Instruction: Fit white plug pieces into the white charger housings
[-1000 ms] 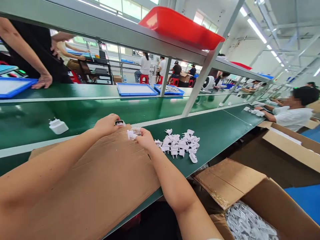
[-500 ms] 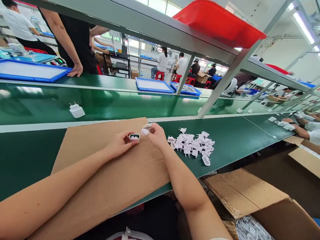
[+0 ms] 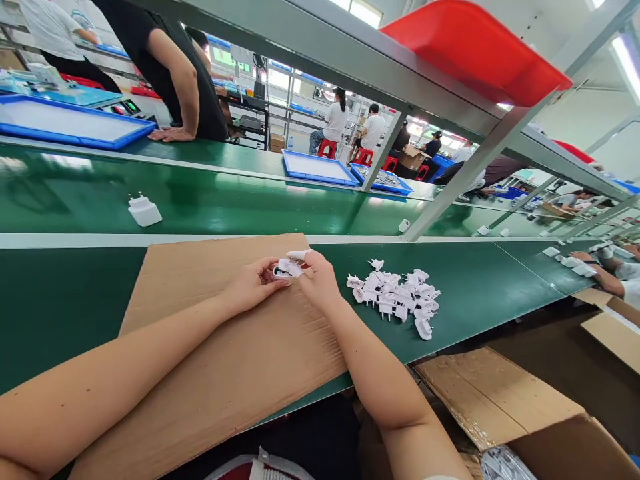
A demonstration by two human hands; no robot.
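Above a brown cardboard sheet [image 3: 240,360], my left hand [image 3: 255,285] is closed around a small white housing [image 3: 283,273] whose open end faces up. My right hand [image 3: 316,277], with white covers on its thumb and index fingertips, pinches a white plug piece [image 3: 290,265] at the housing's opening. How far the piece sits inside cannot be made out. To the right of my right hand, a pile of white plug pieces [image 3: 395,293] lies on the green work surface [image 3: 470,267].
A white charger [image 3: 145,211] lies on the green belt [image 3: 225,200] beyond a pale rail. A slanted metal post [image 3: 465,163] supports a shelf with a red tray [image 3: 475,50]. An open carton [image 3: 505,393] stands at lower right. A person leans on the far bench.
My right hand has brought its plug piece against the housing in my left hand; before, the two were apart. The view has shifted slightly, and the person across leans further forward.
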